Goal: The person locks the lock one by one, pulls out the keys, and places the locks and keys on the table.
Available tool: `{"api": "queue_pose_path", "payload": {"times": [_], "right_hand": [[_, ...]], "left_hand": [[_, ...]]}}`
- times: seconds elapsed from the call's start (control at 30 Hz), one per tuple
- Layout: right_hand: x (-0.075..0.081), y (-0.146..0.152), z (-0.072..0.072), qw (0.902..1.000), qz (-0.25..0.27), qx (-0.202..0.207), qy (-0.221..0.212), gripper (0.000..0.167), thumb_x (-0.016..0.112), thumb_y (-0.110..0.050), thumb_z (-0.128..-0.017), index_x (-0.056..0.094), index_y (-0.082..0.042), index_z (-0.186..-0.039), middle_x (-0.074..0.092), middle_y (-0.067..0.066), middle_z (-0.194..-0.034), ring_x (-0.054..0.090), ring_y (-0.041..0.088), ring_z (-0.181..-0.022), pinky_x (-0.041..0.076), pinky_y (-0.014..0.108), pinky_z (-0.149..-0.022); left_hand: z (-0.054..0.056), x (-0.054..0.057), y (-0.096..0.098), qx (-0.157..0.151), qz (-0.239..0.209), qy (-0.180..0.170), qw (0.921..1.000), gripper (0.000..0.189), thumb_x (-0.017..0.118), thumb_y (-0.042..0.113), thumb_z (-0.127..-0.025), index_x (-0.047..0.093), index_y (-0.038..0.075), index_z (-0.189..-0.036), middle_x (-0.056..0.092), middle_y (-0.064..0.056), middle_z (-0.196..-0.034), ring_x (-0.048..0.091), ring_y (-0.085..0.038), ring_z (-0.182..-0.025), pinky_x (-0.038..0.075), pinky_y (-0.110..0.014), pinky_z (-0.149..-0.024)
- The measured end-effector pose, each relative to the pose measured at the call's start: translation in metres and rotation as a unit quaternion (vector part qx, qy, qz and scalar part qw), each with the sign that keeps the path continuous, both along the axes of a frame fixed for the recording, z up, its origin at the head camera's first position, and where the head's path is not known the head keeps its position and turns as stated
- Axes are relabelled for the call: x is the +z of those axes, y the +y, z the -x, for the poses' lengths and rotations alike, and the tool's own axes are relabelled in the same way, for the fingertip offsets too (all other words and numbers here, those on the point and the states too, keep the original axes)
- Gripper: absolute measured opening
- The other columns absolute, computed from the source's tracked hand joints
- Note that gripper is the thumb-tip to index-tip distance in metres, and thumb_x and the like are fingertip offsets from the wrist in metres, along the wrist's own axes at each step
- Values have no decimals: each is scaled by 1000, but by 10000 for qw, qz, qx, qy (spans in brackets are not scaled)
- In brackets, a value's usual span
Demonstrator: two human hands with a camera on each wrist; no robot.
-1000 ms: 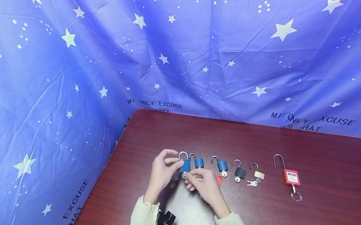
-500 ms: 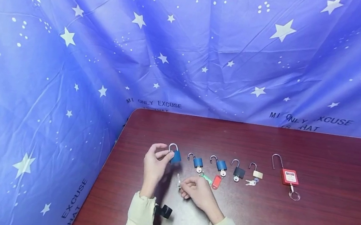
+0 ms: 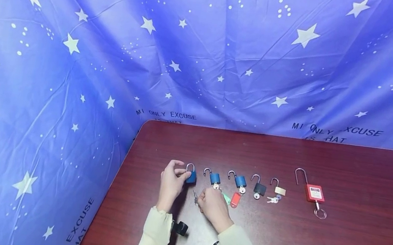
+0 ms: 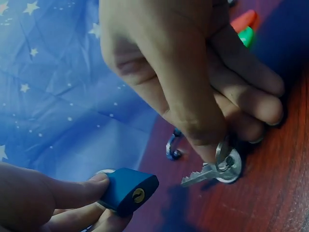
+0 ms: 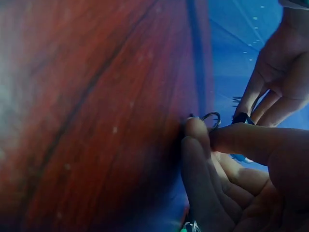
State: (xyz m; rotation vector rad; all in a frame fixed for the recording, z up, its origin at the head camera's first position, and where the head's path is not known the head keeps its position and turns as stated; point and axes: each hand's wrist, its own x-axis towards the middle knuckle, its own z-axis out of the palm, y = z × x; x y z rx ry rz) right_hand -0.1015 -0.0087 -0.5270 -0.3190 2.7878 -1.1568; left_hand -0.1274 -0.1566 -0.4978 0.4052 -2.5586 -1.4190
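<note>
My left hand (image 3: 172, 184) holds a blue padlock (image 3: 191, 177) between thumb and fingers, its shackle pointing away from me. In the left wrist view the padlock's brass keyhole (image 4: 138, 195) faces out with no key in it. My right hand (image 3: 215, 206) pinches a silver key (image 4: 200, 175) on a small ring, its toothed blade pointing towards the padlock but apart from it. The right wrist view shows the ring (image 5: 212, 119) at my right thumb and fingertips; the padlock there is mostly hidden behind the fingers.
To the right lie two blue padlocks (image 3: 215, 178) (image 3: 240, 181), a black padlock (image 3: 260, 188) and a brass one (image 3: 280, 191), shackles raised and keys beside them. A red tag (image 3: 235, 200) and green tag (image 3: 226, 198) lie nearer. Farther right is a red long-shackle padlock (image 3: 314, 193).
The key, earlier at the padlock's underside, has come away towards me in my right hand. My left hand shifted left with the padlock, then lowered it slightly. My right hand has turned over.
</note>
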Motion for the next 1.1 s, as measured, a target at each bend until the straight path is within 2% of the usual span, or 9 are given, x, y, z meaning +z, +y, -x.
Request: {"api": "queue_pose_path", "payload": {"times": [0.1,0.23,0.43,0.53,0.67,0.9,1.1], "right_hand": [[3,-3,3,9995,-222,-22,221,35,68,-2,-75,49,-17,-50,43,-10,-42,42,7,-42,33,23,-41],[7,-6,6,9991,-310,-13,293,38,68,-1,-74,45,-18,-50,39,-10,-43,40,9,-42,33,25,-40],[8,-10,11,9986,-515,126,1,39,67,-1,-76,41,-18,-52,38,-4,-49,39,14,-46,36,29,-42],[7,-12,12,9981,-589,165,-20,40,67,-3,-78,40,-18,-53,40,-3,-51,40,15,-47,37,30,-43],[8,-13,13,9980,-601,174,-62,44,69,-5,-79,37,-19,-52,34,-5,-50,38,14,-47,36,29,-43],[9,-13,12,9976,-599,273,207,49,69,-4,-77,32,-21,-49,23,-10,-47,32,11,-45,31,28,-41],[13,-9,11,9986,-430,248,167,50,69,-9,-84,32,-21,-52,23,-10,-49,28,10,-46,26,26,-42]], "left_hand": [[3,-4,0,-36,162,-69,9998,32,81,9,-81,64,7,-109,77,-6,-84,69,-28,-98,45,-44,-94],[8,-9,-1,-23,208,-214,9996,30,81,9,-81,65,8,-107,77,-6,-82,72,-25,-91,50,-42,-88],[14,-15,-2,117,371,-398,9985,27,82,12,-80,67,8,-102,76,-4,-80,70,-26,-88,49,-42,-86],[18,-18,-1,172,433,-367,9982,25,83,13,-79,68,8,-99,76,-4,-86,69,-28,-90,49,-43,-86],[20,-20,0,257,559,-299,9977,24,84,14,-78,69,8,-95,76,-5,-93,69,-30,-91,50,-46,-84],[20,-23,1,285,1047,-134,9940,23,85,17,-77,68,9,-91,74,-1,-84,71,-23,-79,53,-45,-75],[20,-23,0,326,1417,-154,9892,26,87,24,-76,68,12,-90,73,2,-81,70,-24,-77,52,-44,-68]]}}
